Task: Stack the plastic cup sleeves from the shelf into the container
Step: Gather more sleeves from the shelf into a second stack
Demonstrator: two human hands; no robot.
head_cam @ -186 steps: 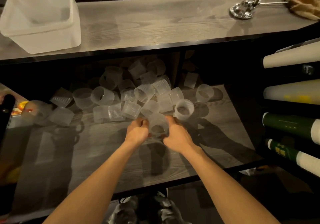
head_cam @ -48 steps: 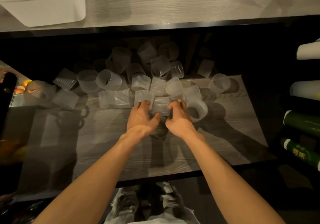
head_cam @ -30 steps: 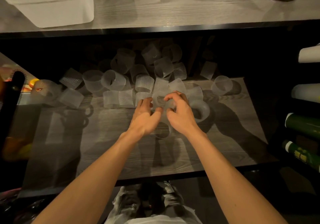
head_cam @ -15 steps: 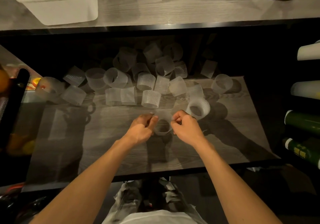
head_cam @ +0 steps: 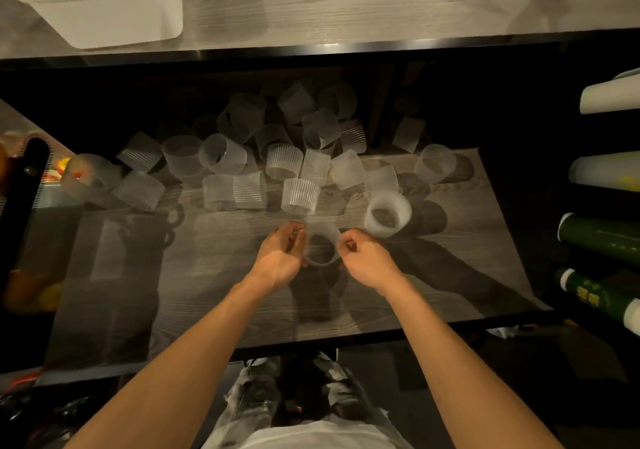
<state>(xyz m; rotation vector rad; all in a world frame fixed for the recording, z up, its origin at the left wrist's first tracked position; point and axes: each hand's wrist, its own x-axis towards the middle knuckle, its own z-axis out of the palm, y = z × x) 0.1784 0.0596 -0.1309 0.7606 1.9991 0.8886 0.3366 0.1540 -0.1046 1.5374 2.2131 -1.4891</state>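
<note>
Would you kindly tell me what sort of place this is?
Likely behind a cafe or drinks-shop counter: plastic cup sleeves heaped on an under-counter shelf, a white container on the countertop, rolls at right.

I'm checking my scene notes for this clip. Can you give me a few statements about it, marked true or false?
1. The left hand and right hand grip one sleeve between them. True.
2. The white container stands on the lower shelf. False: it stands on the counter above.
3. Many loose sleeves lie on the shelf beyond the hands. True.
4. The green bottles lie on the person's left. False: they lie on the right.
</note>
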